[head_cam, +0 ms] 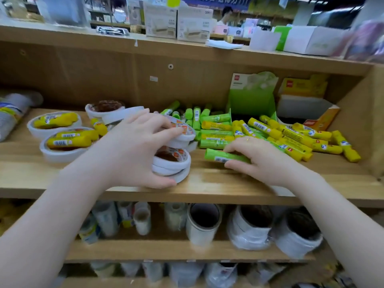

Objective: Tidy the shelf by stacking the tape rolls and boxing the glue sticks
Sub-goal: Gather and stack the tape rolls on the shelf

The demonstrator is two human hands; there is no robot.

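My left hand (135, 148) grips a white tape roll (182, 134) tilted above a short stack of tape rolls (176, 163) near the shelf's front edge. My right hand (255, 161) holds a green glue stick (220, 156) lying flat on the shelf board. More green glue sticks (214, 129) lie loose in the middle, and yellow glue sticks (295, 138) are heaped to the right. An open green display box (251, 96) and a yellow box (307, 109) stand at the back. Further tape rolls (60, 142) at left have yellow sticks lying in them.
The wooden shelf (207, 183) has a side wall at right and an upper board close above. Wrapped rolls (12, 113) lie at far left. Lower shelves hold large tape rolls (204, 223). Boxes and a person stand beyond the top shelf.
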